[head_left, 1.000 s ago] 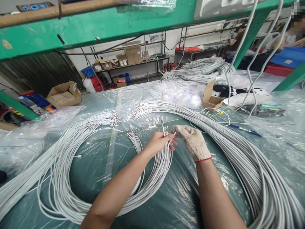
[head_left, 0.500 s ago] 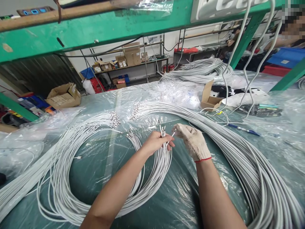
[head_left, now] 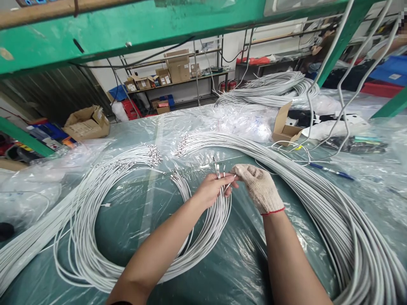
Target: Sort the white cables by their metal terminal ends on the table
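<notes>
My bare left hand [head_left: 211, 188] is closed around a small bunch of grey cable ends [head_left: 218, 169] whose metal tips stick up above my fingers. My right hand [head_left: 259, 186], in a white knit glove with a red cuff, pinches one cable end at the left hand's fingertips. The cables held by the left hand loop down into a coil [head_left: 133, 237] lying on the plastic-covered green table [head_left: 222, 271]. A thick sweep of grey cables [head_left: 318, 199] curves past the right hand toward the near right.
A green frame beam [head_left: 127, 29] crosses overhead. An open cardboard box [head_left: 284, 129], a blue pen [head_left: 332, 170] and hanging white cords [head_left: 341, 93] lie to the far right. Another cable pile [head_left: 270, 89] sits at the table's back. Another person [head_left: 397, 40] is at the far right.
The right hand has drawn closer, bringing a single cable end against the left hand's bunch. The view has shifted slightly.
</notes>
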### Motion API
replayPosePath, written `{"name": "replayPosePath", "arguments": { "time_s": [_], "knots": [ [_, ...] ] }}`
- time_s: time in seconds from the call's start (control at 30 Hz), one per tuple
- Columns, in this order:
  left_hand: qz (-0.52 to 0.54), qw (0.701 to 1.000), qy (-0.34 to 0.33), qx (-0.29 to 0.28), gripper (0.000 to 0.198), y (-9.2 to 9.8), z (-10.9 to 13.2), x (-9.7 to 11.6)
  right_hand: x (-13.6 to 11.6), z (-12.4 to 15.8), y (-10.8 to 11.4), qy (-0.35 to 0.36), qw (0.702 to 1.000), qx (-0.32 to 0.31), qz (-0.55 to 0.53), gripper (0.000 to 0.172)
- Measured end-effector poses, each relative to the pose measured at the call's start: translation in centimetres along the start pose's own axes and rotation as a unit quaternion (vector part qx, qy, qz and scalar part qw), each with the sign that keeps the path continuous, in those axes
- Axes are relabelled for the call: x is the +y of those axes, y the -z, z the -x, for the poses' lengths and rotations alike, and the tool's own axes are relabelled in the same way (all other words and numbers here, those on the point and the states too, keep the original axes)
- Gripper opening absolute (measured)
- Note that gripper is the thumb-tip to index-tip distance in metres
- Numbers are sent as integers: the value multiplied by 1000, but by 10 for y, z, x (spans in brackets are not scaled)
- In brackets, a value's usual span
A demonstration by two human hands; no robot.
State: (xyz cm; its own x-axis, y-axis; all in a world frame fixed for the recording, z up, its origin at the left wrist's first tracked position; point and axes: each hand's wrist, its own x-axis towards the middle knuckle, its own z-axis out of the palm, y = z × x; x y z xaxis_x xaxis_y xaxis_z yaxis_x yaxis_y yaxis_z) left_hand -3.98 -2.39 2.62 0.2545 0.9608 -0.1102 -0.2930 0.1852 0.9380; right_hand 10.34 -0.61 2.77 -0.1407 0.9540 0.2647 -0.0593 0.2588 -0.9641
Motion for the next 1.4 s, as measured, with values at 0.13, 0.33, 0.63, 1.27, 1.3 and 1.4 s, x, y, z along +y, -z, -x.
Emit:
{"name": "replayPosePath", "arguments": {
  "time_s": [0.13, 0.33, 0.63, 1.27, 1.3, 1.4],
  "knots": [
    [-1, 1000, -23, 15, 31, -1, -2, -2, -2, 1, -4, 13, 998, 45, 47, 37],
    [-7, 999, -28, 36, 34, 0, -1, 0, -1, 0, 1, 19, 991, 80, 101, 35],
    [-10, 999, -8, 46, 36, 0, -1, -1, 7, 1, 1, -1, 999, 55, -1, 44],
    [-96, 995, -8, -3, 27, 6, -3, -4, -5, 8, 19, 12, 993, -26, 111, 34],
    [-85, 996, -6, 3, 27, 6, -2, -4, -4, 7, 18, 2, 997, -24, 73, 37],
    [-67, 998, 1, 17, 27, 5, -2, -4, -2, 5, 17, -16, 1000, -3, 0, 44]
  ]
}}
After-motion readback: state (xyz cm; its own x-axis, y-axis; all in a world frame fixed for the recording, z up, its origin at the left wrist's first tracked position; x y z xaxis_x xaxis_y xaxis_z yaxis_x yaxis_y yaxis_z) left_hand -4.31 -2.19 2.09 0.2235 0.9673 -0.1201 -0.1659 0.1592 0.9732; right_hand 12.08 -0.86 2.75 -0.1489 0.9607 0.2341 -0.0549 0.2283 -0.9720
